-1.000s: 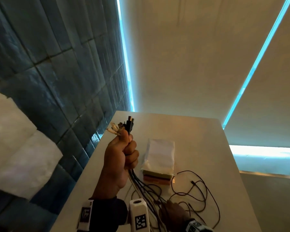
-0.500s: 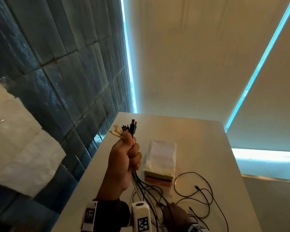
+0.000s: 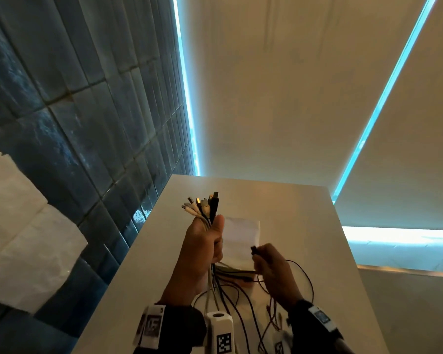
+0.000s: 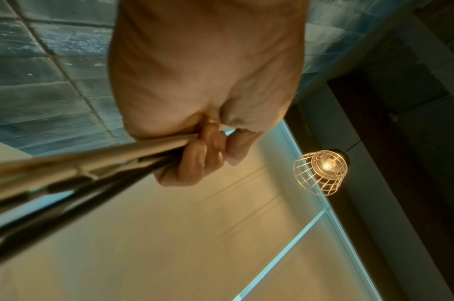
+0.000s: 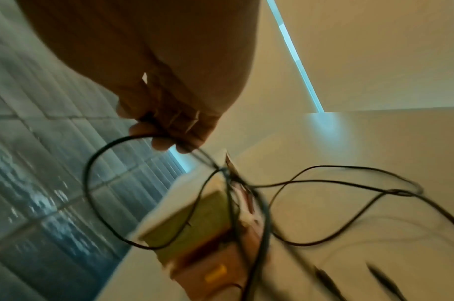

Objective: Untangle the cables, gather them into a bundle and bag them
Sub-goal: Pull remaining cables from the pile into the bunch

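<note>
My left hand [image 3: 202, 249] is raised above the table and grips a bundle of black and white cables [image 3: 205, 208], their plugs fanning out above the fist. The cables [image 4: 79, 165] run out below the curled fingers [image 4: 200, 160] in the left wrist view. To its right, my right hand [image 3: 271, 272] pinches the plug end of a thin black cable [image 3: 253, 249], and that cable [image 5: 102, 163] loops down from the fingers [image 5: 164, 132] to the table. More loose cable ends [image 3: 235, 297] trail onto the table between my wrists.
A stack of flat packets, topped by a white bag [image 3: 241, 236], lies on the white table [image 3: 304, 251] behind my hands; the stack [image 5: 195, 228] shows green and orange edges. A dark tiled wall [image 3: 74, 123] runs along the left. The table's right edge drops away.
My right hand has come up from the table's near edge with a black cable end pinched in it. The left hand still holds the bundle upright.
</note>
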A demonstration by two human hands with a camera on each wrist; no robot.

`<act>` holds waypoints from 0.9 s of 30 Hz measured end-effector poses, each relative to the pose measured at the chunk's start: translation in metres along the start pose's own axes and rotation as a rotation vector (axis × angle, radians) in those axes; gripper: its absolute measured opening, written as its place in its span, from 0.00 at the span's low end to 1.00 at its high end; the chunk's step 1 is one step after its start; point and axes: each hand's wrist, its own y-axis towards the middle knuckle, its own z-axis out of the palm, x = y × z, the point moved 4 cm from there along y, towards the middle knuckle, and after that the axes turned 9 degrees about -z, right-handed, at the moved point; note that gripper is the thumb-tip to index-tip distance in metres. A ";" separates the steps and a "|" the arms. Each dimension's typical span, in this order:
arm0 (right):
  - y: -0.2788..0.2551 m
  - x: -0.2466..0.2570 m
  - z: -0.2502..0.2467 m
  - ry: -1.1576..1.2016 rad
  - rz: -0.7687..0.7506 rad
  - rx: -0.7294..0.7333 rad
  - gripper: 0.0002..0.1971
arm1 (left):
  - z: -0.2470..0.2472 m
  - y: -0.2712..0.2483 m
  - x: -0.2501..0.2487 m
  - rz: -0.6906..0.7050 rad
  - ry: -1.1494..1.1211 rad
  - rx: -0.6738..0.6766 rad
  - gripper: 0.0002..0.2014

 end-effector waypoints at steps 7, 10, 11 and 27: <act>0.012 0.073 -0.016 0.383 -0.126 -0.048 0.10 | 0.021 0.010 0.010 -0.024 0.183 -0.079 0.08; 0.012 0.091 -0.016 0.489 -0.147 -0.048 0.04 | 0.032 0.007 0.010 0.001 0.252 -0.078 0.09; 0.013 0.094 -0.016 0.499 -0.137 -0.049 0.07 | 0.036 0.006 0.010 0.000 0.266 -0.074 0.09; 0.014 0.102 -0.019 0.383 -0.233 0.040 0.13 | 0.037 0.016 0.019 0.045 0.096 -0.047 0.14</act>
